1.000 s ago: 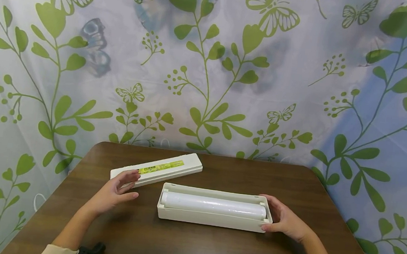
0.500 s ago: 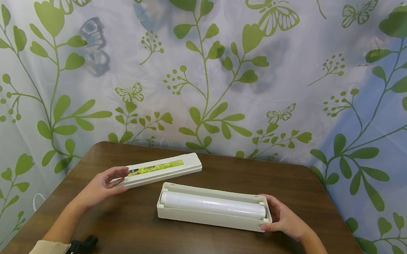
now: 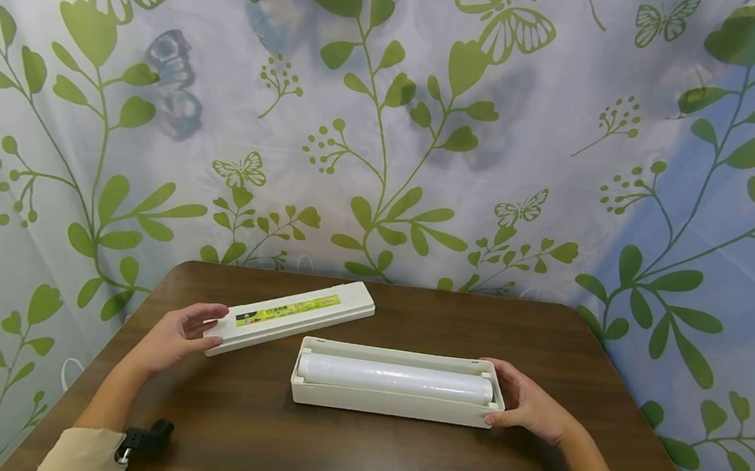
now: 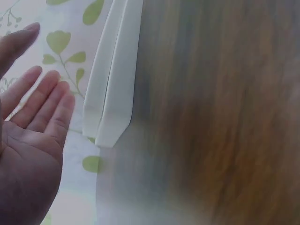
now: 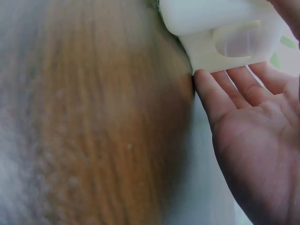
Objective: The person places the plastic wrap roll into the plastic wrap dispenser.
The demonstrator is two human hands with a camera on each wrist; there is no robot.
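Head view: two bare hands, one long white box, one roll and one lid share the table. The box [image 3: 395, 405] lies open side up near the middle, with the single white roll [image 3: 398, 379] lengthwise inside it. The right hand [image 3: 531, 409] grips the box's right end, thumb at the front, fingers behind. The left hand [image 3: 169, 338] has loosely straightened fingers at the lid's left end; whether they touch it I cannot tell. The lid [image 3: 325, 318], bearing one yellow label [image 3: 287, 310], lies slanted behind and left of the box. Two beige sleeves [image 3: 83, 454] show. The table [image 3: 356, 457] is brown wood-grain with rounded far corners; behind it hangs pale cloth [image 3: 416, 186] printed with green leaves and butterflies.
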